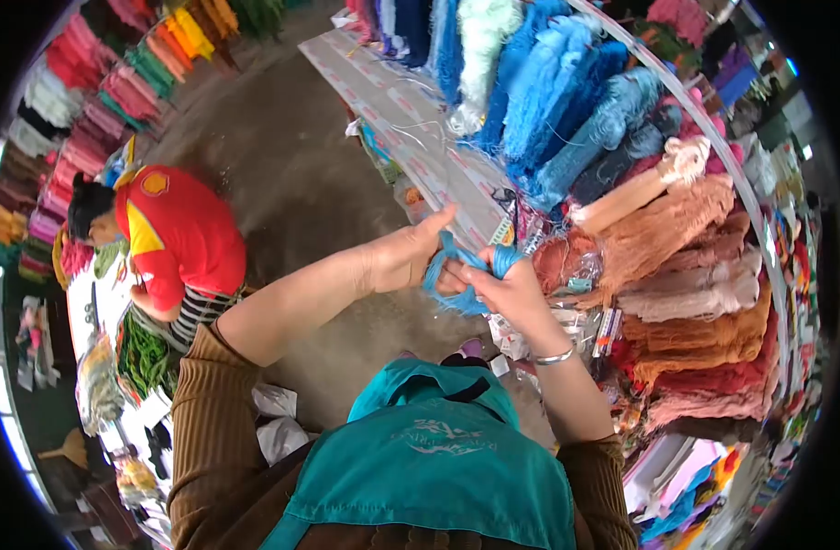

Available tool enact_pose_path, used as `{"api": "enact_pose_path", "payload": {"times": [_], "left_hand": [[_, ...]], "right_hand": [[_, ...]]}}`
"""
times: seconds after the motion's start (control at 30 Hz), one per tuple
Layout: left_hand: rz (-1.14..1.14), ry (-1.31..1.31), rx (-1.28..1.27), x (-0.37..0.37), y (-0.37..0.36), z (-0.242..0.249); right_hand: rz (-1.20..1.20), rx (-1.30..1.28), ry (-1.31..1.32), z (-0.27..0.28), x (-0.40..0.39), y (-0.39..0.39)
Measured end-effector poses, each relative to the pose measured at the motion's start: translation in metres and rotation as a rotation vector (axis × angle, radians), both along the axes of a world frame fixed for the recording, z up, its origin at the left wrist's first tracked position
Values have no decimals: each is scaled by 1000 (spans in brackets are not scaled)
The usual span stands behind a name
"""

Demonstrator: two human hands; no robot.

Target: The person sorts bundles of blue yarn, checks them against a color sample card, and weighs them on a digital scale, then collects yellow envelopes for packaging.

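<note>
A small hank of blue yarn (452, 291) is stretched in loops between my two hands, in front of my chest. Loops of it go around the fingers of my left hand (409, 254), whose thumb points up and away. My right hand (513, 291), with a silver bangle at the wrist, pinches the other end of the yarn. Some fingertips are hidden among the strands.
To my right, a table (383, 87) carries blue skeins (553, 82) and brown-orange skeins (676, 220). At left, a person in a red shirt (186, 220) bends over a table with green yarn (145, 353). Hanging coloured skeins (131, 92) line the far left.
</note>
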State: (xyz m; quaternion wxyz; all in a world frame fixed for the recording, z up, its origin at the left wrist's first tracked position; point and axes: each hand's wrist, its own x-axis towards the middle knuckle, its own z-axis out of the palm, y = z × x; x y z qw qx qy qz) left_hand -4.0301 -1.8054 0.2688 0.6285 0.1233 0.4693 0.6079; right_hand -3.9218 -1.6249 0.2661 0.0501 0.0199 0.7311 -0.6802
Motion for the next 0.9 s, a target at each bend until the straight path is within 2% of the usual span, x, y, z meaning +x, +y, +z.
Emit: {"api": "enact_pose_path", "payload": {"times": [0.07,0.1,0.17,0.2,0.23,0.3,0.33,0.4,0.43,0.47,0.53,0.63,0.67,0.7,0.8,0.83,0.9], "left_hand": [[162,46,-137,10,17,-3],[146,322,-268,16,25,-2],[-535,1439,-684,19,45,29],[-492,1697,-577,26,49,25],[-517,1705,-571,26,58,30],[-577,1804,-372,25,79,44],[-367,1736,-87,13,82,29],[-94,1155,-307,1,101,65],[-191,1653,-365,-11,109,66],[-204,1661,-357,-14,115,69],[38,1285,-271,-19,130,74],[275,1028,-144,-44,159,80],[276,849,-122,-54,169,76],[191,890,-85,-60,181,75],[-65,987,133,-86,218,78],[-111,1037,177,-96,232,81],[-101,1243,156,-124,262,92]], "right_hand": [[-78,-61,-74,-13,5,8],[-144,-96,-119,-21,7,13],[-254,-183,-180,-45,9,23],[-253,-244,-234,-58,12,29],[-250,-305,-286,-63,16,34],[-263,-343,-302,-72,25,43],[-266,-482,-323,-74,29,49],[-294,-653,-332,-82,37,63],[-306,-662,-323,-86,41,70],[-310,-670,-327,-88,44,79],[-325,-658,-340,-93,50,94],[-318,-620,-326,-112,66,115],[-348,-623,-350,-109,72,119],[-376,-627,-374,-105,78,122],[-516,-455,-424,-116,105,129],[-546,-361,-439,-152,121,134],[-488,222,-532,-165,164,144]]}}
